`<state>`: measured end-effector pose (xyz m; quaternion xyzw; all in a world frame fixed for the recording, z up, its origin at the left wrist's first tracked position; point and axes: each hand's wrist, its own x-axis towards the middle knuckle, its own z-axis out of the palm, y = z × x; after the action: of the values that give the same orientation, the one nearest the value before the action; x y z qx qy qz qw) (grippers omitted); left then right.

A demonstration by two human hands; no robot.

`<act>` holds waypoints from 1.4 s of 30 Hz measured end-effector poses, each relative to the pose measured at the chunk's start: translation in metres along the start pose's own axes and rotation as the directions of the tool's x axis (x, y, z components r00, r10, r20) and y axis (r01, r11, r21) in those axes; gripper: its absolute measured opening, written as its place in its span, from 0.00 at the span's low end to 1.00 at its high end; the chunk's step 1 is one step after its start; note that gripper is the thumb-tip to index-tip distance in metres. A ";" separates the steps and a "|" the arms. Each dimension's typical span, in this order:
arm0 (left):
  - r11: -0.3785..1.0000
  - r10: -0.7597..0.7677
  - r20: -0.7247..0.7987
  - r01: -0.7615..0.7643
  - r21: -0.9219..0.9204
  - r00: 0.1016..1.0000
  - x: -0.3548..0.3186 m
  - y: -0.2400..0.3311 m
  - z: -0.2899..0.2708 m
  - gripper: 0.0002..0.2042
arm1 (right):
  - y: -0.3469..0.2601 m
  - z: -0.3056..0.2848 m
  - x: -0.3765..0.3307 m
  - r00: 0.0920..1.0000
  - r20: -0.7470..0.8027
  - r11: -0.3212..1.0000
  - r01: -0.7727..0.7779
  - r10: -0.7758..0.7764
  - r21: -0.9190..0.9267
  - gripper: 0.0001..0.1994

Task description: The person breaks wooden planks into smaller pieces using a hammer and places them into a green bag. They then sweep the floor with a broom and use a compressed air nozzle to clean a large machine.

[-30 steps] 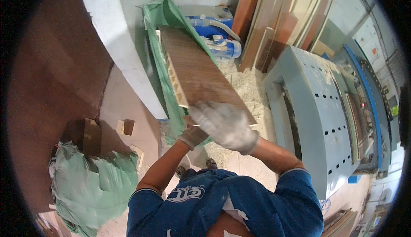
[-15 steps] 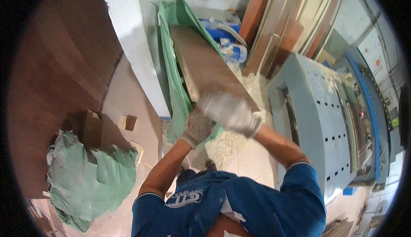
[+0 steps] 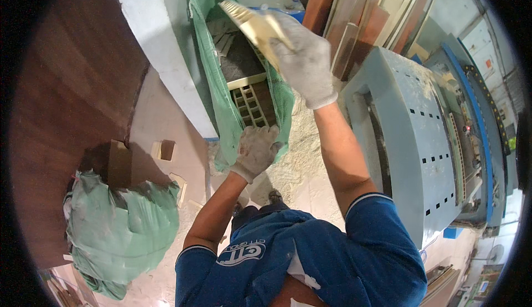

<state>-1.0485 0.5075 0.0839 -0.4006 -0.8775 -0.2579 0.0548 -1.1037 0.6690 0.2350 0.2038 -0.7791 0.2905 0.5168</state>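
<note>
My right hand (image 3: 306,62), in a grey-white work glove, is raised over the far part of an open green woven sack (image 3: 206,93). It grips a cream offcut (image 3: 259,30) with a ribbed edge, slightly blurred by motion. My left hand (image 3: 257,151), gloved too, is closed with curled fingers at the sack's near rim; its fingertips are partly hidden. Inside the sack lie a cream ladder-like panel piece (image 3: 250,106) with hollow cells, and a dark grey-brown board (image 3: 239,60). Small scraps lie farther in.
A white pillar (image 3: 160,46) stands left of the sack. To the right is a grey-blue machine (image 3: 410,141), with sawdust (image 3: 310,135) on the floor between. Boards (image 3: 363,24) lean at the back. A full green sack (image 3: 122,235) sits at lower left.
My right hand has moved up and away from my left, now with the cream offcut. The long brown board no longer covers the sack's opening, and its contents show.
</note>
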 end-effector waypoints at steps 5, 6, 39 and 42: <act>0.988 -0.139 -0.010 0.138 -0.075 0.990 -0.004 -0.007 -0.002 0.18 | 0.000 0.009 -0.038 0.940 -0.148 0.943 -0.282 0.309 0.175 0.16; 0.993 -0.090 -0.020 0.088 -0.080 0.996 -0.002 -0.005 0.000 0.19 | -0.005 0.018 -0.045 0.998 -0.031 0.990 -0.049 0.054 0.134 0.17; 0.995 -0.094 0.053 0.095 -0.014 0.994 0.012 0.026 -0.031 0.25 | 0.048 -0.022 -0.037 0.525 0.844 0.771 -0.582 0.113 0.259 0.35; 0.997 -0.032 0.077 0.037 -0.075 0.997 0.021 0.030 -0.031 0.22 | 0.046 -0.045 -0.066 0.400 0.905 0.810 -0.573 0.143 0.125 0.33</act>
<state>-1.0442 0.5222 0.1295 -0.3967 -0.8753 -0.2767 0.0020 -1.0758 0.7350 0.1760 0.2487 -0.8717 0.4145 -0.0805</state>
